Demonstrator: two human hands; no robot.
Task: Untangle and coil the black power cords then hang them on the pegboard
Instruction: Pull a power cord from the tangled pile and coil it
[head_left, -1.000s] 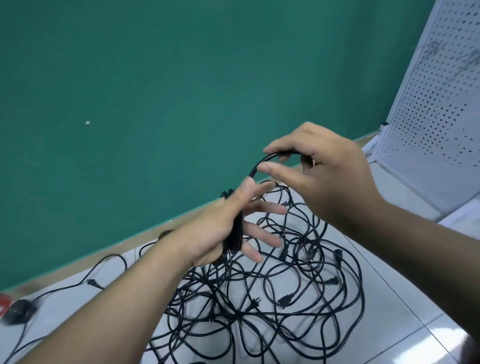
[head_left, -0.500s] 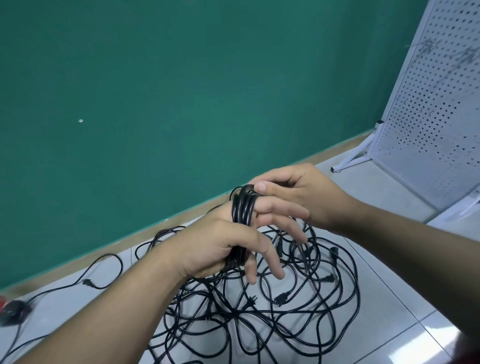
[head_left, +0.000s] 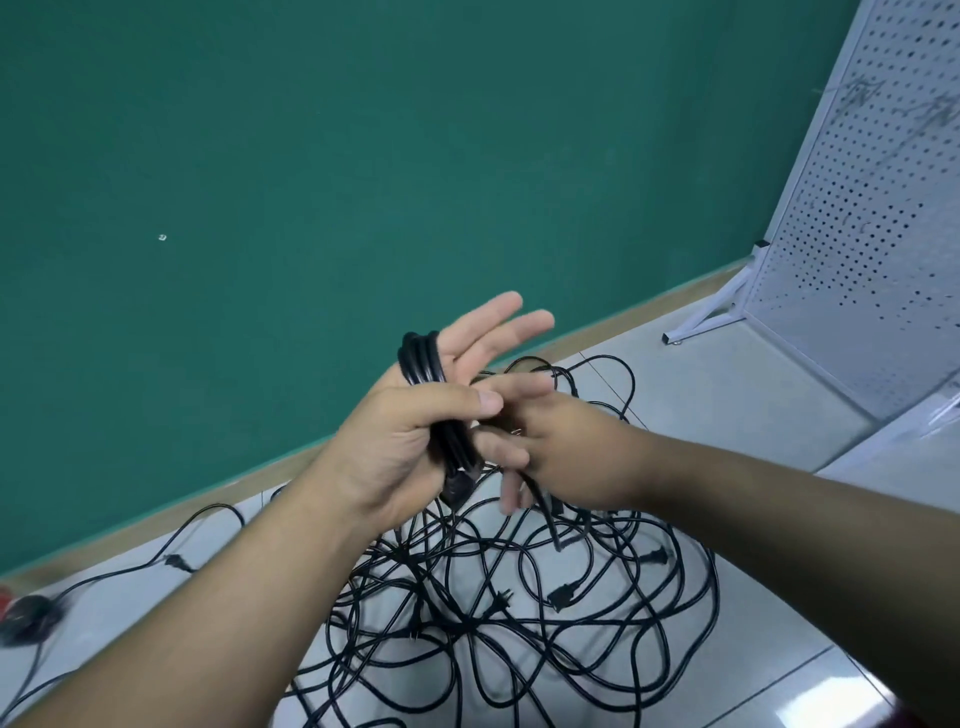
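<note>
A black coil of cord (head_left: 441, 410) is wound several times round my left hand (head_left: 405, 441). The thumb presses across the loops and the fingers stretch out straight toward the wall. My right hand (head_left: 566, 447) sits just right of the coil, below the left fingers, and pinches the loose strand (head_left: 545, 514) that runs down from the coil. That strand drops into a tangled heap of black power cords (head_left: 519, 597) with several plugs on the white tiled floor. The white pegboard (head_left: 872, 218) stands at the right edge.
A green wall with a wooden skirting fills the back. The pegboard's white foot (head_left: 701, 317) rests on the tiles. At the far left lie a dark round object (head_left: 26, 618) and a thin cord with a plug (head_left: 176, 564).
My right hand has brought the strand down from above the coil to below the left fingers, laying another turn. My left fingers have straightened and lifted. The view has shifted slightly.
</note>
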